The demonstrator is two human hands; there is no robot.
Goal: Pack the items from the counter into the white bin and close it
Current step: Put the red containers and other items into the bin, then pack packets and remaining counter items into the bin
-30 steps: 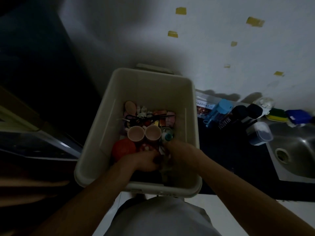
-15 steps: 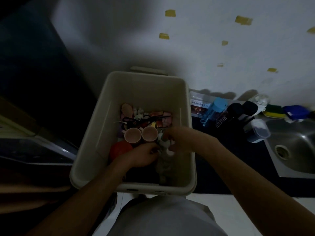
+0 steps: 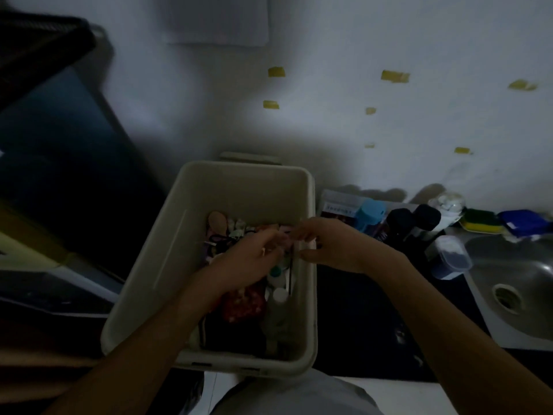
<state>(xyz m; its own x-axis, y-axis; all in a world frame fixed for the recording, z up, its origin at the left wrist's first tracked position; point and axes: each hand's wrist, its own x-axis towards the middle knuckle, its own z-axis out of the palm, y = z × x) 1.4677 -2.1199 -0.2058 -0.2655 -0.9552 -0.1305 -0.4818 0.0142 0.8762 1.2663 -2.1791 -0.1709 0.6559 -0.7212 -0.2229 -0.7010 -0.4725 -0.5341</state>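
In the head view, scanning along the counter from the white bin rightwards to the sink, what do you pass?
White bin → blue-capped bottle → two black-capped bottles → clear tub with dark contents → yellow-green sponge → blue cloth, above the sink.

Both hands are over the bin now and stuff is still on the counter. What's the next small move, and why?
Probably send the right hand across to the blue-capped bottle, the nearest thing left on the counter. The white bin is open with free room at its far end, and that hand already hangs at the bin's right wall. What the left hand holds is unclear.
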